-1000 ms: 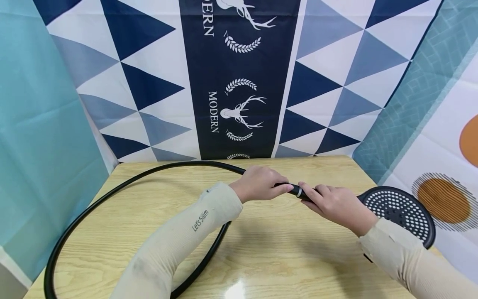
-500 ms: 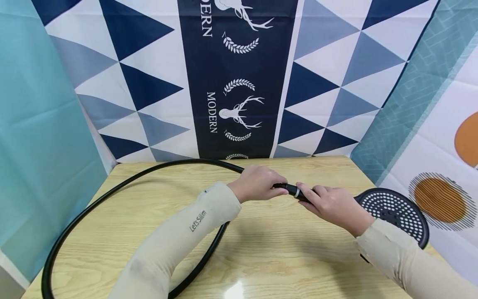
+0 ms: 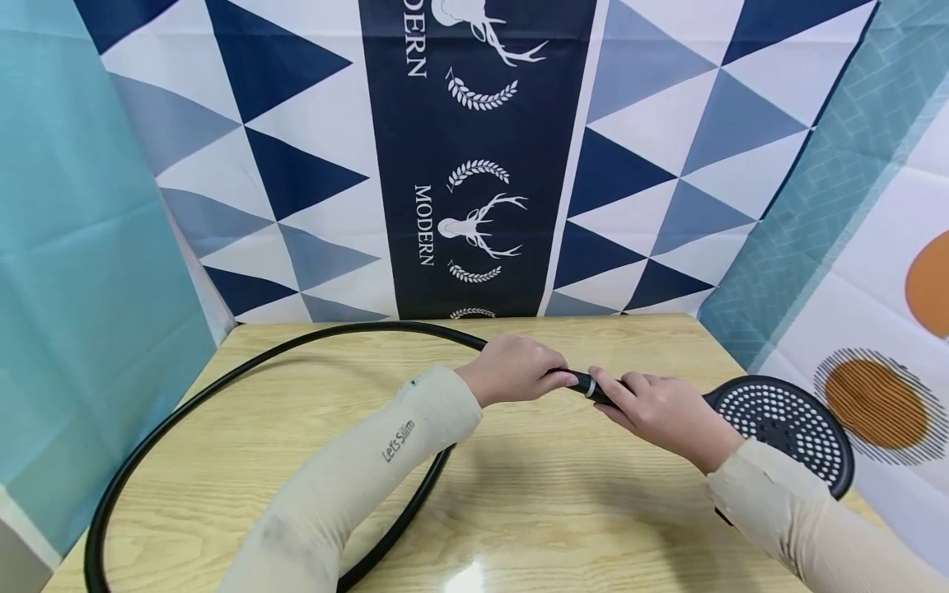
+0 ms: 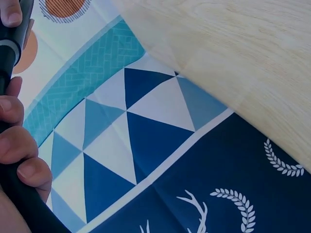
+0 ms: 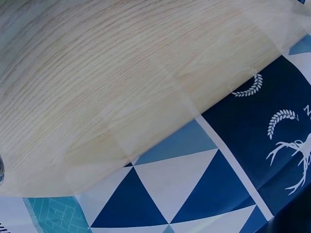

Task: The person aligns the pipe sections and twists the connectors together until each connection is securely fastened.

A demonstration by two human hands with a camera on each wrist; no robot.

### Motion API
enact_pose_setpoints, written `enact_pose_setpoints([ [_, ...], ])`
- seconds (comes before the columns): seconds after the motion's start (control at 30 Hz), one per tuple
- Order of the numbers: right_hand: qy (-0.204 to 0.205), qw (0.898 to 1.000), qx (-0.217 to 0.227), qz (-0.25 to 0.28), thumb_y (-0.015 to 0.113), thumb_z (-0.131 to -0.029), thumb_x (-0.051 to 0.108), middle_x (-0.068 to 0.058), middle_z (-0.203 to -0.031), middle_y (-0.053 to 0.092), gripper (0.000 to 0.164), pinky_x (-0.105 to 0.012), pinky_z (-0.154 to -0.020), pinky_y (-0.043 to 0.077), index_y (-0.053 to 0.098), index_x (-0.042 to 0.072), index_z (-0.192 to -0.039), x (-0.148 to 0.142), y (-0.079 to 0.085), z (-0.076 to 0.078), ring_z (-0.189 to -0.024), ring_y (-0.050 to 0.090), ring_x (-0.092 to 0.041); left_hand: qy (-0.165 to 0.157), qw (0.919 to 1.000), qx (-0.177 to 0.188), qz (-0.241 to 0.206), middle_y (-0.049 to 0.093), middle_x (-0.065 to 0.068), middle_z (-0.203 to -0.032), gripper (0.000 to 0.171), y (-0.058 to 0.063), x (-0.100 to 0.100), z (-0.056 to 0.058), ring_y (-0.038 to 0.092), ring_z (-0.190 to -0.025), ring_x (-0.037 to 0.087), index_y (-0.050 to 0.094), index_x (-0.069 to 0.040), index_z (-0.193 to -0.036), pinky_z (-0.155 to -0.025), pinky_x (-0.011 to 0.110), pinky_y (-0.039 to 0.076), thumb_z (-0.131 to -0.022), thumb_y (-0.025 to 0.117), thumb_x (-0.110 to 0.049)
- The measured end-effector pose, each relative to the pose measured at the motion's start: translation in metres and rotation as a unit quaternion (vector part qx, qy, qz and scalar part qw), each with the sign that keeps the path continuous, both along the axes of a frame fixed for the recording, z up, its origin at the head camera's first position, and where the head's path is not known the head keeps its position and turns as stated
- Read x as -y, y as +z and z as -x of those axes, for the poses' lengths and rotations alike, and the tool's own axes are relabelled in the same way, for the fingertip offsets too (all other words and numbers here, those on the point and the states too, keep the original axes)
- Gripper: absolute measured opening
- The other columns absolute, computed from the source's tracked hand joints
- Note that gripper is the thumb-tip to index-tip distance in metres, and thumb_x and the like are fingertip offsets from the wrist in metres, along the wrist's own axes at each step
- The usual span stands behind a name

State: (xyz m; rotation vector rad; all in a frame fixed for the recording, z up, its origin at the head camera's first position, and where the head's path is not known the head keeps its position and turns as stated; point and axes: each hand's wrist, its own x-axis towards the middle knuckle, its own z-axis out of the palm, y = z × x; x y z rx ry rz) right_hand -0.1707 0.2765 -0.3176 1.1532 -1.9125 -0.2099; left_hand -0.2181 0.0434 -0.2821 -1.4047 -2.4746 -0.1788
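Note:
A black hand shower with a round perforated spray head (image 3: 786, 424) is held above the table, joined to a long black hose (image 3: 296, 342). My left hand (image 3: 519, 368) grips the hose end just left of the joint, and its curled fingers (image 4: 19, 145) show around it in the left wrist view. My right hand (image 3: 663, 412) holds the shower handle (image 3: 604, 395), thumb near the silver ring (image 3: 591, 387) at the joint. The ring lies in the short gap between both hands. The right palm hides most of the handle, and the right wrist view does not plainly show that hand.
The hose makes a wide loop over the left half of the light wooden table (image 3: 578, 511), running out at the front edge. A patterned cloth (image 3: 474, 165) hangs behind the table. Teal cloth (image 3: 96, 247) covers the left side, and printed cloth (image 3: 882, 313) the right.
The shower and right hand have shifted slightly left over the last second. The left fingers have turned a little around the hose end; both hands keep their hold.

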Motion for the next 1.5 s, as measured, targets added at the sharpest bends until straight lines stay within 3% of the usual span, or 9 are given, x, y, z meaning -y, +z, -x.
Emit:
enact_pose_setpoints([
  [0.23,0.001,1.000,0.001,0.007,0.030,-0.106,0.035,-0.009,-0.060,0.051,0.048,-0.030,-0.035,0.041,0.061,-0.002,-0.112,0.0002,-0.0035,0.0006,-0.038,0.047,-0.018,-0.003,1.0000,-0.003,0.006,0.046,-0.012,-0.060,0.032,0.0015,0.0009,-0.0010,0.043,-0.053,0.004,0.060,-0.020,-0.072,-0.045,0.021,0.027,-0.097,0.056,-0.040],
  [0.43,-0.007,1.000,0.002,0.009,0.028,-0.106,0.036,-0.009,-0.061,0.053,0.050,-0.030,-0.036,0.043,0.061,-0.001,-0.112,0.0014,-0.0036,0.0005,-0.039,0.049,-0.018,-0.004,0.9999,-0.013,0.003,0.043,-0.011,-0.060,0.034,0.0029,0.0026,-0.0018,0.041,-0.052,0.004,0.054,-0.020,-0.069,-0.045,0.021,0.024,-0.097,0.056,-0.040],
  [0.73,-0.006,1.000,0.002,0.011,0.028,-0.106,0.036,-0.009,-0.061,0.054,0.051,-0.030,-0.036,0.043,0.061,-0.002,-0.111,0.0040,-0.0015,0.0011,-0.039,0.049,-0.018,-0.004,0.9998,-0.019,0.008,0.047,-0.012,-0.062,0.026,0.0049,0.0033,0.0002,0.043,-0.053,0.003,0.064,-0.021,-0.081,-0.045,0.021,0.025,-0.094,0.058,-0.043],
  [0.9,-0.003,1.000,0.004,0.010,0.030,-0.106,0.035,-0.010,-0.062,0.055,0.049,-0.030,-0.037,0.044,0.062,-0.002,-0.112,0.0052,-0.0014,0.0016,-0.040,0.051,-0.018,-0.013,0.9995,0.027,0.013,0.048,-0.011,-0.062,0.028,0.0065,0.0045,0.0020,0.044,-0.055,0.004,0.066,-0.020,-0.082,-0.048,0.020,0.028,-0.098,0.053,-0.039],
  [1.0,-0.003,1.000,0.011,0.008,0.030,-0.106,0.035,-0.009,-0.063,0.056,0.049,-0.030,-0.038,0.045,0.061,-0.002,-0.112,0.0050,-0.0012,0.0015,-0.041,0.052,-0.018,-0.007,0.9978,0.042,0.050,0.047,-0.009,-0.065,0.029,0.0088,0.0034,0.0018,0.046,-0.059,0.006,0.065,-0.018,-0.087,-0.051,0.022,0.032,-0.102,0.047,-0.035],
  [1.13,-0.001,1.000,0.010,0.012,0.029,-0.106,0.035,-0.009,-0.062,0.055,0.050,-0.030,-0.037,0.044,0.061,-0.002,-0.111,0.0035,-0.0015,0.0019,-0.041,0.051,-0.018,0.002,0.9963,0.026,0.082,0.049,-0.009,-0.069,0.027,0.0094,0.0001,0.0024,0.048,-0.063,0.006,0.063,-0.018,-0.088,-0.053,0.024,0.037,-0.101,0.047,-0.036],
  [1.3,0.004,1.000,0.001,0.017,0.032,-0.106,0.035,-0.008,-0.061,0.054,0.048,-0.028,-0.035,0.041,0.062,-0.003,-0.110,0.0030,-0.0039,0.0038,-0.038,0.048,-0.016,0.006,0.9978,0.018,0.063,0.056,-0.012,-0.073,0.026,0.0078,-0.0003,0.0035,0.050,-0.064,0.004,0.067,-0.020,-0.087,-0.054,0.023,0.039,-0.099,0.052,-0.038],
  [1.5,0.005,1.000,-0.002,0.023,0.032,-0.106,0.034,-0.007,-0.059,0.051,0.047,-0.026,-0.034,0.038,0.061,-0.002,-0.109,0.0044,-0.0084,0.0030,-0.036,0.044,-0.014,-0.018,0.9987,0.008,0.047,0.058,-0.012,-0.074,0.025,0.0040,0.0022,0.0047,0.050,-0.063,0.003,0.069,-0.021,-0.087,-0.052,0.022,0.037,-0.098,0.054,-0.038],
])
